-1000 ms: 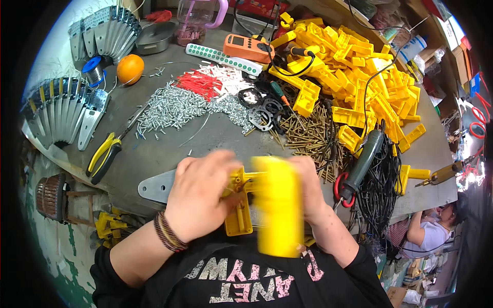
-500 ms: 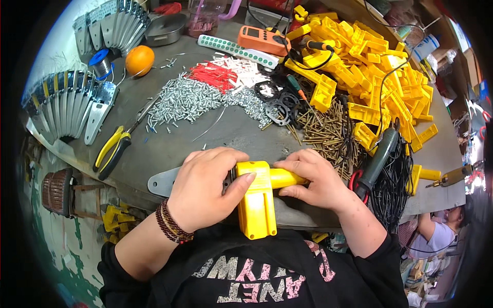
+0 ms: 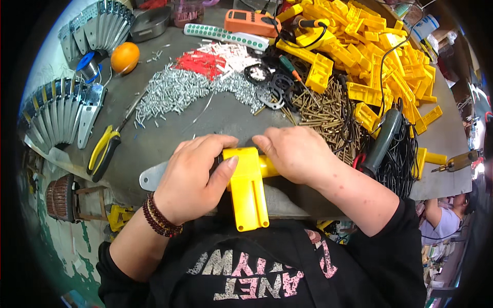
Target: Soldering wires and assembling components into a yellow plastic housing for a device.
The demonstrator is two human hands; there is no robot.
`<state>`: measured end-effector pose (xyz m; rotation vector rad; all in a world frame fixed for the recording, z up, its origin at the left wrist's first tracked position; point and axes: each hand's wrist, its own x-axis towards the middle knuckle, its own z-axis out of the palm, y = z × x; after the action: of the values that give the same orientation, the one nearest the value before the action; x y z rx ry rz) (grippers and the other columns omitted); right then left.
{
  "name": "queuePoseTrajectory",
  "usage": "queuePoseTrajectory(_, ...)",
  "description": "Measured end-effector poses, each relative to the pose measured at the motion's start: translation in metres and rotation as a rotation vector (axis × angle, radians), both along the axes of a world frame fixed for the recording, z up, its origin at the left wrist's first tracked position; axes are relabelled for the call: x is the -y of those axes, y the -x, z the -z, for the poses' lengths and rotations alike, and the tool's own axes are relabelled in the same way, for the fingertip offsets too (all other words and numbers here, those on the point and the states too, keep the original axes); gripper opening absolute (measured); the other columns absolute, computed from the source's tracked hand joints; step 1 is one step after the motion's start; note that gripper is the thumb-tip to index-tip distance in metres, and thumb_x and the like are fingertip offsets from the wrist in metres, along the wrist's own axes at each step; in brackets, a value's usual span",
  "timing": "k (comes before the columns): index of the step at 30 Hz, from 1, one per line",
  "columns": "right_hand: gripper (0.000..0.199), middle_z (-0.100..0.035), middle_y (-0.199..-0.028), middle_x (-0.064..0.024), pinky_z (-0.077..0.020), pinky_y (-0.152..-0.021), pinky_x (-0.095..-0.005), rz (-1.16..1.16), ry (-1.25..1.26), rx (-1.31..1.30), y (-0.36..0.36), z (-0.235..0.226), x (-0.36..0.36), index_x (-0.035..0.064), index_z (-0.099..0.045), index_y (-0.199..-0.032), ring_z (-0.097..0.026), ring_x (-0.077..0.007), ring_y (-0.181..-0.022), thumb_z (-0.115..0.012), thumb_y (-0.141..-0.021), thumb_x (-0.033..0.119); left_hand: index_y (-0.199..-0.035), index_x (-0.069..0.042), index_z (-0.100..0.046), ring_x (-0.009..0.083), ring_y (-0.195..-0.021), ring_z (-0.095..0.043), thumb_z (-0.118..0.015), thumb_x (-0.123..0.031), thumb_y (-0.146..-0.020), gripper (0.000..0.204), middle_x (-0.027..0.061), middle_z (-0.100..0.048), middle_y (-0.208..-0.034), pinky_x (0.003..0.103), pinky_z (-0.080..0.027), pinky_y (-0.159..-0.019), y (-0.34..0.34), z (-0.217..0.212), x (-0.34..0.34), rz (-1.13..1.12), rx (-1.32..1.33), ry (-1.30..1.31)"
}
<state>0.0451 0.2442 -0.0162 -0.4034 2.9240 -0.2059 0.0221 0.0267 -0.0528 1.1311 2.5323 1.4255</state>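
A yellow plastic part (image 3: 248, 188), long and flat, lies at the near edge of the grey table (image 3: 226, 118). My left hand (image 3: 194, 177), with dark bead bracelets at the wrist, grips its left side, thumb on top. My right hand (image 3: 294, 153) presses on its right end, where a yellow arm sticks out sideways. A flat metal bracket (image 3: 152, 176) pokes out from under my left hand.
A big heap of yellow plastic parts (image 3: 370, 56) fills the far right. Brass screws (image 3: 321, 110), silver screws (image 3: 172, 92), red and white plugs (image 3: 213, 59), yellow-handled pliers (image 3: 104, 150), an orange (image 3: 125, 56), metal brackets (image 3: 54, 115), black cable with a tool (image 3: 387, 141). Another person (image 3: 441, 220) is at lower right.
The yellow part came down from being held up near the camera to lying flat at the table's edge. Both hands settled on its upper end.
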Motion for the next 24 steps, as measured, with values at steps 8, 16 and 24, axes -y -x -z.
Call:
queuePoseTrajectory(8, 0.041, -0.066, -0.068, -0.0155, -0.0541, -0.061, -0.0459, 0.032, 0.065, -0.294, -0.010, 0.018, -0.007, 0.0044, -0.062, -0.081, -0.067, -0.0345, -0.066, -0.044, -0.100, 0.036, -0.127, 0.002, -0.050, 0.0380, -0.112, -0.054, -0.059, -0.016, -0.090, 0.042, 0.0210, -0.056, -0.122, 0.044, -0.042, -0.095, -0.009, -0.018, -0.021, 0.044, -0.349, 0.174)
queuePoseTrajectory(16, 0.019, -0.065, -0.093, -0.0126, -0.0532, -0.079, -0.0427, 0.034, -0.223, -0.276, -0.006, -0.029, -0.060, 0.0057, -0.069, -0.091, -0.064, -0.0304, -0.092, -0.063, -0.085, 0.022, -0.137, -0.007, -0.049, 0.0316, -0.107, -0.056, -0.072, -0.034, -0.078, 0.069, 0.0125, -0.059, -0.109, 0.041, -0.045, -0.088, -0.020, -0.037, -0.051, 0.179, -0.302, 0.496)
queuePoseTrajectory(24, 0.019, -0.063, -0.096, -0.0115, -0.0523, -0.080, -0.0418, 0.014, -0.266, -0.210, 0.016, -0.015, -0.106, 0.0049, -0.066, -0.093, -0.063, -0.0314, -0.091, -0.070, -0.080, 0.019, -0.113, -0.010, -0.065, 0.0308, -0.089, -0.064, -0.072, -0.031, -0.079, 0.040, 0.0101, -0.063, -0.091, 0.042, -0.051, -0.080, -0.007, -0.036, -0.092, 0.238, -0.223, 0.645)
